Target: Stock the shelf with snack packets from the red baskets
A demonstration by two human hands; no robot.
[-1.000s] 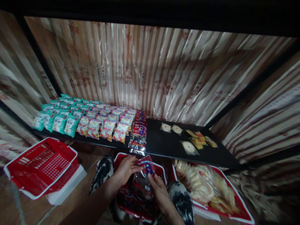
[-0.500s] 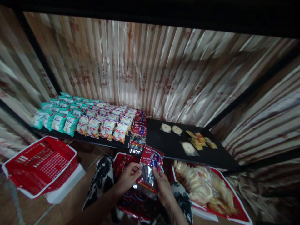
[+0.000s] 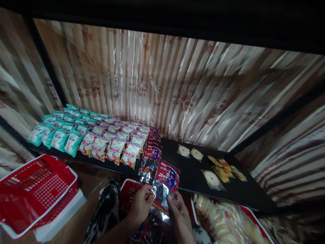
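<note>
Both my hands hold one red and silver snack packet with blue printing, tilted at the shelf's front edge. My left hand pinches its left side. On the right side, my right hand grips it with the thumb across the front. Just behind it, a column of matching red packets lies overlapping on the black shelf. Below my hands is a red basket with more dark red packets inside, partly hidden by my arms.
Left of the column stand rows of white-and-orange snack bags and teal bags. Round white packs and yellow packets lie to the right. A red basket is at left; another basket of round packs is at right.
The view has tilted up and shifted, so the shelf sits lower in the picture. Both hands still hold the packet, which has turned slightly.
</note>
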